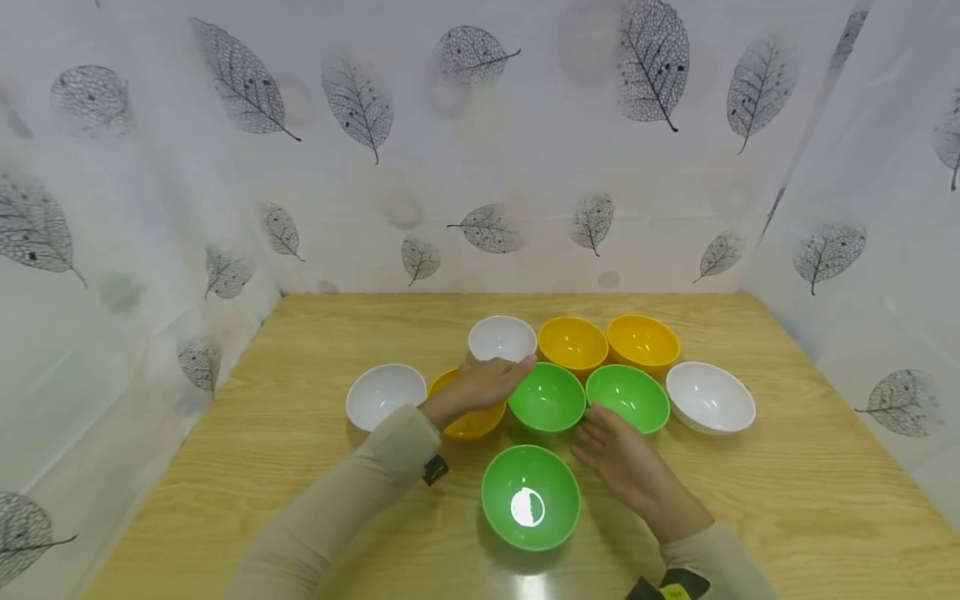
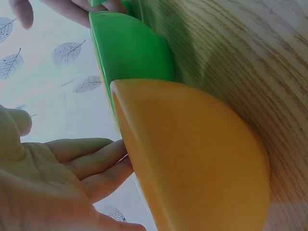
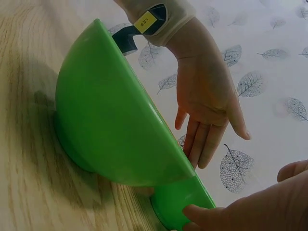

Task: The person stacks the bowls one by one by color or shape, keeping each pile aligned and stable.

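Note:
My left hand (image 1: 487,385) reaches over an orange bowl (image 1: 471,427), between a white bowl (image 1: 501,335) and a green bowl (image 1: 547,402). In the left wrist view the palm shows and the fingers extend fairly straight by the rim of the orange bowl (image 2: 197,159); whether they touch it is unclear. My right hand (image 1: 622,462) is beside the middle green bowl and just in front of another green bowl (image 1: 630,400). Its fingers are loosely bent, and in the right wrist view the fingertips lie close to a green bowl (image 3: 178,202). A third green bowl (image 1: 531,497) sits between the forearms.
Two orange bowls, one at back centre (image 1: 573,342) and one at back right (image 1: 643,340), adjoin the green ones. White bowls stand at the left (image 1: 385,396) and right (image 1: 711,397) of the wooden table (image 1: 300,350). A leaf-patterned curtain (image 1: 525,167) encloses its back and sides.

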The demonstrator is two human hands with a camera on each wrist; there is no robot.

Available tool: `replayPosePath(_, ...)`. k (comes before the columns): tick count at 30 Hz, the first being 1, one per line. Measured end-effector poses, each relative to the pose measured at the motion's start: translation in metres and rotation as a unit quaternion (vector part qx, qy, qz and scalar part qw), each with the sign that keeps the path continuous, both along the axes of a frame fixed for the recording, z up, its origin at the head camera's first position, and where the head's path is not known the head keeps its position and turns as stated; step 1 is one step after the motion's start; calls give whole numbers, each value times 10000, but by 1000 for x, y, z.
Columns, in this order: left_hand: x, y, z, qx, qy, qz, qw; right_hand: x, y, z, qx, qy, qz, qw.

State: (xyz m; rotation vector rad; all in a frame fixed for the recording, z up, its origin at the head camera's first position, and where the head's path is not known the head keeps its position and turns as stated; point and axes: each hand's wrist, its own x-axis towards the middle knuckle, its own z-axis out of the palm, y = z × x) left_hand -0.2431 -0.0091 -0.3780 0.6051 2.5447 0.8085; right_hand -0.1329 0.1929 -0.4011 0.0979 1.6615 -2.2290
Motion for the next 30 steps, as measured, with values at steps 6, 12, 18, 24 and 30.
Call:
replayPosePath(6, 2, -3, -1, 403, 12, 19, 9992, 4, -2, 0, -185, 88, -169, 9996)
replayPosePath(12, 5, -7, -1, 1156, 100, 67, 9932, 6, -2, 2, -324, 249, -250, 9989)
replayPosePath(18, 7, -7, 1, 1861, 174, 63, 9824, 7, -2, 6, -296, 537, -323, 9976)
replayPosePath(24, 14, -7, 6, 1799, 578, -122, 9819, 10, 3, 8, -113, 901, -413, 9950)
replayPosePath(30, 21, -11, 9, 1772, 652, -263, 9817, 13, 4, 9, -226, 1166, -553, 9914)
